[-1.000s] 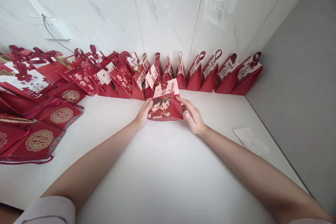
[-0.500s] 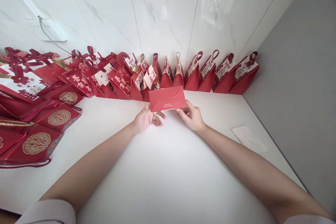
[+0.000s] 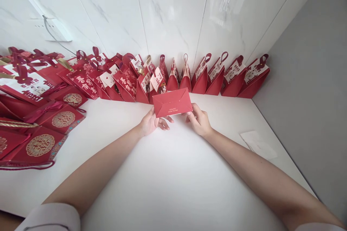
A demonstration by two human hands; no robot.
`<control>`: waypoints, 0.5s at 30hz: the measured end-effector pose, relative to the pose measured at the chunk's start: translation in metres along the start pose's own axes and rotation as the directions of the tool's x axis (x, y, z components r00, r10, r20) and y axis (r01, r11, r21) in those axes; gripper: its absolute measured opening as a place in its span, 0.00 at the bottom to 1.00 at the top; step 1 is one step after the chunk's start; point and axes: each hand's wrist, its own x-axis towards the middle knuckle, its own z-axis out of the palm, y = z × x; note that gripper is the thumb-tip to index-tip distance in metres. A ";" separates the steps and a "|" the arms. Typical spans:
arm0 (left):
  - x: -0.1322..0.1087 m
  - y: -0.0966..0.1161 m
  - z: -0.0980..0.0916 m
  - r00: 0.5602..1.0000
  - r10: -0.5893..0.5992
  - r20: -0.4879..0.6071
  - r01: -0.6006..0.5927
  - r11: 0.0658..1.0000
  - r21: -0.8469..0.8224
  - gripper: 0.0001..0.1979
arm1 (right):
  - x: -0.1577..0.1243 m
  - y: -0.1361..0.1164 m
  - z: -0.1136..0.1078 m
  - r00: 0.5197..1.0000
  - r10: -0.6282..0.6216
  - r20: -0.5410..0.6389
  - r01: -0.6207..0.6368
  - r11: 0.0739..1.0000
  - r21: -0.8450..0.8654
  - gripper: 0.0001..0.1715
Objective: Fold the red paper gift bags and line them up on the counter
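A small red gift bag (image 3: 172, 103) is tipped so its flat red bottom with small gold print faces me. My left hand (image 3: 152, 122) holds its left edge, thumb on top and fingers curled beneath. My right hand (image 3: 198, 120) grips its right lower edge with fingers and thumb. The bag hovers just above the white table (image 3: 168, 173), in front of a row of standing red gift bags (image 3: 217, 75) along the wall.
More red bags with ribbon handles crowd the back left (image 3: 89, 75). Flat red boxes with gold round emblems (image 3: 40, 145) lie at the left. A white sheet of paper (image 3: 258, 145) rests at the right near the grey wall (image 3: 311, 90).
A second ago the bag stood upright between both hands, its cartoon couple facing me. It has since been lifted and tipped back, showing its bottom; lately it barely moved.
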 end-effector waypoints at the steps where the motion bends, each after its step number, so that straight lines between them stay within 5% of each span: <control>1: 0.000 0.000 0.000 1.000 -0.010 -0.001 0.010 1.000 -0.001 0.42 | 0.000 -0.001 0.000 1.000 -0.001 0.000 0.001 1.000 0.008 0.20; 15: 0.000 0.001 -0.001 0.998 -0.012 0.060 0.014 0.999 -0.049 0.41 | -0.001 0.007 -0.001 0.996 -0.086 -0.004 0.086 0.994 0.071 0.22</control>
